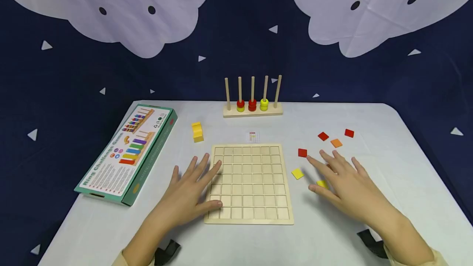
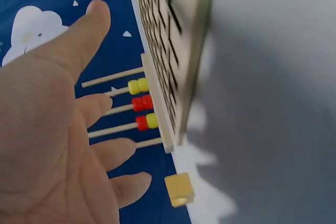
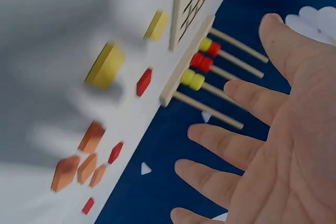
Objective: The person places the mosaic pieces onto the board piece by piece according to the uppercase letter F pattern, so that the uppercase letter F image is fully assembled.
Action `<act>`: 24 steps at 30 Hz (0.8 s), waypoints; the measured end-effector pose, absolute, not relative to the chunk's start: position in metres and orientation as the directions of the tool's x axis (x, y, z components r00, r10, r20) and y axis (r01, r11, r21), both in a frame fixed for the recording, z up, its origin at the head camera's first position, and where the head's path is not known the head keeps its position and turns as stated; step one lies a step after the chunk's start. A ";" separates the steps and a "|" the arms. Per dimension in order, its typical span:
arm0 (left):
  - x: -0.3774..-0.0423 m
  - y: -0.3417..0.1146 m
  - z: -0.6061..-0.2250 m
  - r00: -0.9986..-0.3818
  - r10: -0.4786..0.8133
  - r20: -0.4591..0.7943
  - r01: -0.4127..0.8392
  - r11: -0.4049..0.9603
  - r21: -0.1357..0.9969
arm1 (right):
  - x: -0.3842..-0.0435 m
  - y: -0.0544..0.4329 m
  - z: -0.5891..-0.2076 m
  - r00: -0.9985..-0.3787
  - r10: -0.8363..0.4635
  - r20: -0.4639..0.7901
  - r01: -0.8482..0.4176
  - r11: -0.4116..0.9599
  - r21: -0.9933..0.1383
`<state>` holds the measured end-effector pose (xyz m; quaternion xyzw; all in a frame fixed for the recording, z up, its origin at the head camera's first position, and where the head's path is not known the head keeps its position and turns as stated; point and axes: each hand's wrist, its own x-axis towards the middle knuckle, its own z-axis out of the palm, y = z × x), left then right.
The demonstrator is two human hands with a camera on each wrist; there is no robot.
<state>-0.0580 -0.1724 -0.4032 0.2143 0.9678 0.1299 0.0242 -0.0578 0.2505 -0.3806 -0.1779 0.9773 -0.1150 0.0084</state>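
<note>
A square wooden grid board (image 1: 248,221) lies on the white table in front of the person. The left hand (image 1: 194,188) is spread over its left edge, fingers extended and holding nothing. To the board's right, the right hand (image 1: 343,186) is spread above scattered square tiles, with nothing in its grasp. A yellow tile (image 1: 297,173) and a red tile (image 1: 302,152) lie between that hand and the board. Another yellow tile (image 1: 322,184) shows between its thumb and forefinger. In the right wrist view, several orange tiles (image 3: 65,173) lie together, mostly hidden by the hand in the head view.
Behind the board stands a wooden peg rack (image 1: 252,113) with red and yellow beads on three pegs. A small printed card (image 1: 253,136) lies before it. A yellow block (image 1: 197,132) sits left of the card, and a green-edged game box (image 1: 127,151) lies along the left.
</note>
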 end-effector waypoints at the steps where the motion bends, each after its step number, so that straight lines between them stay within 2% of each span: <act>1: -0.057 -0.174 -0.405 -0.908 0.419 -0.004 0.402 0.874 0.273 | -0.061 0.253 -0.381 -0.936 -0.352 0.026 -0.348 0.910 -0.225; 7: -0.055 -0.184 -0.415 -0.920 0.382 -0.082 0.334 0.878 0.343 | -0.087 0.272 -0.386 -0.924 -0.377 0.063 -0.381 0.895 -0.232; 12: -0.052 -0.193 -0.417 -0.919 0.367 -0.141 0.286 0.871 0.400 | -0.109 0.284 -0.390 -0.929 -0.370 0.025 -0.360 0.886 -0.293; 24: -0.049 -0.204 -0.423 -0.893 0.420 -0.164 0.302 0.827 0.474 | -0.145 0.281 -0.410 -0.910 -0.414 0.003 -0.384 0.842 -0.380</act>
